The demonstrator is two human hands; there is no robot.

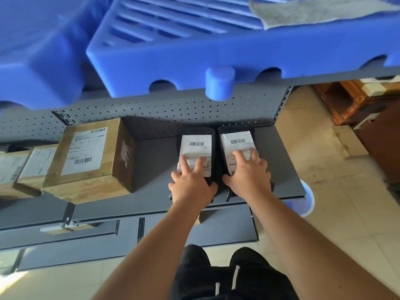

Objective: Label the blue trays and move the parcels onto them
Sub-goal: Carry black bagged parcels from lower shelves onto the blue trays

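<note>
Two black parcels with white barcode labels lie side by side on a grey shelf (151, 161). My left hand (191, 182) grips the near end of the left black parcel (198, 138), fingers spread over its label. The right black parcel (236, 137) is held the same way by my right hand (249, 176). Above, a blue slatted tray (194, 55) rests on the upper shelf, with a second blue tray (36, 72) to its left. I see no label on either tray.
A large cardboard box (93, 161) with a shipping label stands left of the black parcels, and smaller boxes (32, 167) lie further left. A grey cloth (313, 11) lies on the blue tray. Perforated grey backing (173, 107) closes the shelf. Tiled floor and wooden furniture (355, 102) are at right.
</note>
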